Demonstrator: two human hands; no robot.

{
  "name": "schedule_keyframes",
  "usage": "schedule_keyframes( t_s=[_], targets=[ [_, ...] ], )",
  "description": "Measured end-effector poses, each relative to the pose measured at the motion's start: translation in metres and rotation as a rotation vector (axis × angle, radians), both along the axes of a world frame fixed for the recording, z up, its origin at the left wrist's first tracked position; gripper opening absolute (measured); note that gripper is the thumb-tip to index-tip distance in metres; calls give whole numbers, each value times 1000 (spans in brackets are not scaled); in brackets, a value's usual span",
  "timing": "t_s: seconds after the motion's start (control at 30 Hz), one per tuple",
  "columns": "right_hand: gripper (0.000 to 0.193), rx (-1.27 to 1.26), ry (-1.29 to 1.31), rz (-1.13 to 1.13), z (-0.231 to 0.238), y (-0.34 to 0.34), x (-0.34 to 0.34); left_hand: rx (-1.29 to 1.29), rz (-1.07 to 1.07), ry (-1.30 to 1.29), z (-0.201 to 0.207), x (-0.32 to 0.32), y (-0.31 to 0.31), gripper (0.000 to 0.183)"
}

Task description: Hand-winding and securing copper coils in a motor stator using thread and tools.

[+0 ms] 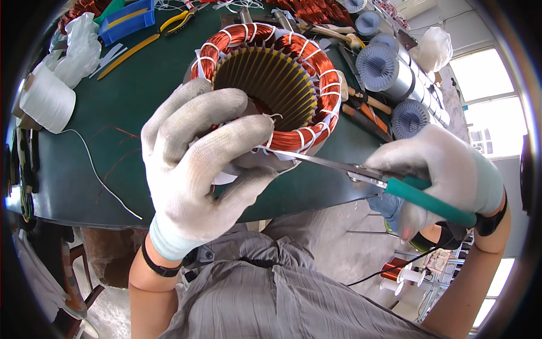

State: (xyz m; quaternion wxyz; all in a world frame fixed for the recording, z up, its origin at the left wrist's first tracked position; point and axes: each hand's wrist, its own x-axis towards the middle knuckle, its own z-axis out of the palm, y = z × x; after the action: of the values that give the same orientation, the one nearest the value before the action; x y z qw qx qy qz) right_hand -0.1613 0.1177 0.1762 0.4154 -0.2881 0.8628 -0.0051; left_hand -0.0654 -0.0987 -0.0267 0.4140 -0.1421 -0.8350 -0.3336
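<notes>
A motor stator (329, 93) stands on the green bench, its red-brown copper winding bound all round with white cord. Yellow slot liners ring its open bore. My left hand (195, 150), in a white knit glove, curls its fingers over the near-left winding, with the thumb lower on the outside. A short cord end sticks up by the index fingertip. My right hand (435, 164), also gloved, grips scissors (426, 200) with green handles. Their blades point left along the near edge of the winding, tips close under my left index finger. Whether the tips touch cord cannot be made out.
At the left stand a white cord spool (49, 99) and a plastic bag (78, 51). Behind lie a blue tray (127, 21) and yellow-handled pliers (176, 22). Right of the stator are hand tools (367, 116) and several slotted metal stator cores (379, 66). The bench edge curves in front of me.
</notes>
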Motion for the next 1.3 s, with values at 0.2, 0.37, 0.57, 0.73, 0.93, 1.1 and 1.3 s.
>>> schedule_keyframes(
  t_s=[0.2,0.37,0.57,0.73,0.93,1.1,1.3],
  targets=[
    [42,-120,-99,-21,-21,9,0,-42,15,17,-5,-1,-15,54],
    [79,-136,-144,87,-31,41,-14,-22,-68,25,-4,-6,-26,63],
    [74,-224,-146,54,-41,32,-10,41,191,114,-24,32,8,55],
    [56,-315,-105,109,-60,33,-10,-46,292,118,-24,26,18,48],
    [44,-320,-67,131,-64,18,-2,-110,208,83,-10,28,16,36],
    [42,-462,-79,108,-73,12,3,-145,197,96,-7,28,12,35],
    [50,-656,-209,125,-99,29,19,-229,71,99,-3,46,7,31]
  ],
)
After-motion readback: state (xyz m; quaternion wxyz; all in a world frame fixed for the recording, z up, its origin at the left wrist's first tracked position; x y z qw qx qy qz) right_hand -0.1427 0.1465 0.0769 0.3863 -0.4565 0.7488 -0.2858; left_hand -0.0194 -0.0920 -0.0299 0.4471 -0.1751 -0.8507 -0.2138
